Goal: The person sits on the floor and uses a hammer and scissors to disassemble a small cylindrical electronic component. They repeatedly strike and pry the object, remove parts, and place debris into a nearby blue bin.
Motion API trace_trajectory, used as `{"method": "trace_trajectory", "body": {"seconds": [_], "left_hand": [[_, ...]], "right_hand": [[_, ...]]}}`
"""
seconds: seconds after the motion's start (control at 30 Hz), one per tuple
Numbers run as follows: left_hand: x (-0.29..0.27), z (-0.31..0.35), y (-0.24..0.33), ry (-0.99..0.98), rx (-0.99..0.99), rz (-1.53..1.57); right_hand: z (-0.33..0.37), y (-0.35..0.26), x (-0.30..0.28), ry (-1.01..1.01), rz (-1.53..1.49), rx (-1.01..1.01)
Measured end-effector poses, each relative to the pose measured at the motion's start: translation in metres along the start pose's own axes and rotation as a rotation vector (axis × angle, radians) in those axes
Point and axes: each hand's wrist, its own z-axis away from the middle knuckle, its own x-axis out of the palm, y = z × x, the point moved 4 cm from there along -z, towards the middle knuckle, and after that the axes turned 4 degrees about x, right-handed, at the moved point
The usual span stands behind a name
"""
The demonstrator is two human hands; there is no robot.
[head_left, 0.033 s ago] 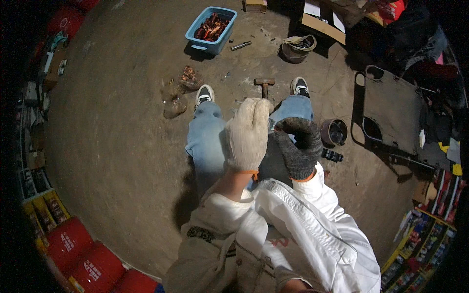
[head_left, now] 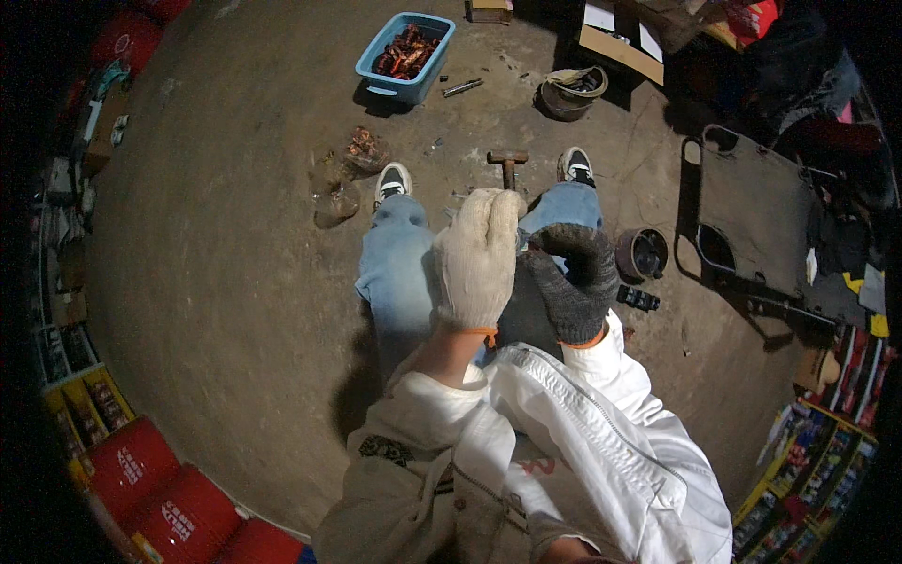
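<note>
In a white knit glove, my left hand [head_left: 476, 258] is closed, knuckles up, above the gap between my knees. My right hand [head_left: 581, 287], in a dark grey glove, curls with thumb and forefinger pinched toward the left fingertips. Between them a small bluish-grey bit shows; the gloves cover most of it, so its kind is unclear. Just beyond the left fingers a hammer [head_left: 508, 158] rests on the floor between my shoes, the lower part of its handle hidden by the glove.
A blue tub [head_left: 378, 90] with copper-coloured pieces stands ahead. Plastic bags of similar scraps [head_left: 365, 150] lie by my left foot. To the right are a round pot [head_left: 643, 256], a black block-shaped part [head_left: 639, 299], a bucket [head_left: 569, 105] and a folding chair [head_left: 756, 193].
</note>
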Motion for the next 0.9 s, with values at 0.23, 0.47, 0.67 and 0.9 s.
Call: {"method": "trace_trajectory", "body": {"seconds": [0.23, 0.47, 0.67, 0.9], "left_hand": [[0.002, -0.001, -0.007, 0.000, -0.002, 0.007], [0.003, 0.001, -0.007, 0.008, 0.034, 0.070], [0.002, 0.000, -0.006, 0.035, 0.042, 0.053], [0.003, 0.001, -0.004, -0.033, 0.106, -0.045]], "right_hand": [[-0.008, -0.005, -0.003, -0.127, 0.254, -0.111], [-0.003, -0.003, 0.002, -0.065, 0.272, -0.161], [-0.001, 0.011, -0.006, -0.020, 0.141, -0.049], [-0.008, 0.004, -0.007, -0.103, 0.353, -0.171]]}}
